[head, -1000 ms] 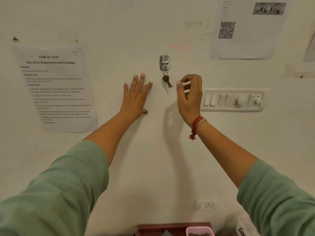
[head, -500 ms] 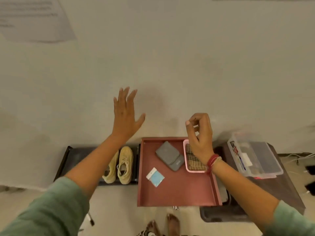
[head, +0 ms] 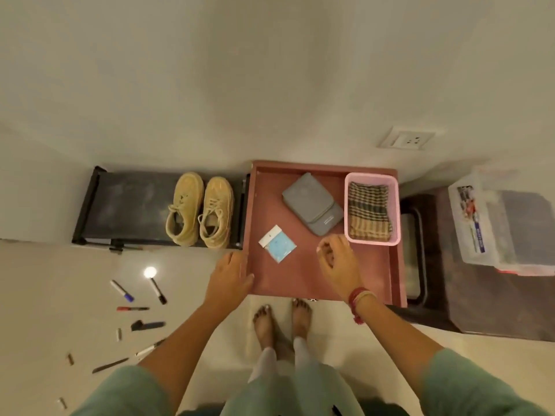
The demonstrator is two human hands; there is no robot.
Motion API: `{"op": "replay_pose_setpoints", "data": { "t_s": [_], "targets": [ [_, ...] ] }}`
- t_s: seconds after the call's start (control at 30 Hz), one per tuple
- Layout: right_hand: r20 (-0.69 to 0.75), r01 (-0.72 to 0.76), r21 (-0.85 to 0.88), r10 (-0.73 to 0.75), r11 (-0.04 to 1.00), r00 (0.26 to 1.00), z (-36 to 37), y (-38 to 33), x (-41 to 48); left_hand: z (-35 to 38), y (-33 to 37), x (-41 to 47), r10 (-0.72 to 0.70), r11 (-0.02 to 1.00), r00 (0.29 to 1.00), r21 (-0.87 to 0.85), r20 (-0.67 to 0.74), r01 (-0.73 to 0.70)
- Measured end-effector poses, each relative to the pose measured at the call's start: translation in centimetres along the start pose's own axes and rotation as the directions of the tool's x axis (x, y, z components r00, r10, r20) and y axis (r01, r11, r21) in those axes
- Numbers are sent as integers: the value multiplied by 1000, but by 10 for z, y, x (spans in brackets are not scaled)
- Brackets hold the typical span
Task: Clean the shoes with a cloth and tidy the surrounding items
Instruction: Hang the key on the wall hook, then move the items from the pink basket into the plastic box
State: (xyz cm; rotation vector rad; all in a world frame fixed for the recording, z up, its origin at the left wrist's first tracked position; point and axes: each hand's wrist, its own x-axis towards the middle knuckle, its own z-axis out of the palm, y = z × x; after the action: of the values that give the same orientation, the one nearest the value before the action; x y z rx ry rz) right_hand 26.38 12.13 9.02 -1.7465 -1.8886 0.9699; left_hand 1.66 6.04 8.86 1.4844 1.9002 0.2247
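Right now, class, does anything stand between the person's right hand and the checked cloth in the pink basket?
Only the near wall of the pink plastic basket; the right hand can reach over it. The brown checked cloth lies uncovered inside.

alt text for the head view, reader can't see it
A person's left hand rests on the left rim of a red drawer; the right hand hovers over it, fingers curled. Inside lie a grey pouch, a blue packet and a checked cloth in a pink basket. Tan shoes sit on a black rack beside it; pens litter the floor.
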Motion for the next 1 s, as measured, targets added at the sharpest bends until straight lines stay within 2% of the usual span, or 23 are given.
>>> {"op": "replay_pose_setpoints", "data": {
  "t_s": [0.1,0.2,0.27,0.47,0.57,0.7,0.83,0.9,1.0],
  "targets": [
    [33,-66,-150,71,987,997,27,30,40,36,-13,4,-71,997,997,-13,33,71],
    [102,-126,-307,165,943,981,50,55,94,72,-23,18,-77,997,994,0,79,78],
    [144,-114,-389,182,914,973,62,68,127,90,-27,28,-78,997,993,-9,88,79],
    [248,-185,-474,332,861,910,78,90,188,112,-27,56,-85,994,993,-59,76,90],
    [196,-239,-487,372,840,907,76,86,197,114,-25,68,-111,990,991,-74,69,116],
    [72,-264,-552,360,791,930,70,74,190,119,-23,83,-222,968,971,-104,86,230],
    [-95,-251,-404,233,880,968,72,60,156,120,-14,92,-273,953,957,-106,100,283],
    [-127,-247,-201,224,948,966,72,58,129,120,-10,100,-248,965,964,-65,95,254],
    [-161,-247,46,251,968,954,61,59,83,120,-5,120,-238,971,970,21,40,238]
  ]
}}
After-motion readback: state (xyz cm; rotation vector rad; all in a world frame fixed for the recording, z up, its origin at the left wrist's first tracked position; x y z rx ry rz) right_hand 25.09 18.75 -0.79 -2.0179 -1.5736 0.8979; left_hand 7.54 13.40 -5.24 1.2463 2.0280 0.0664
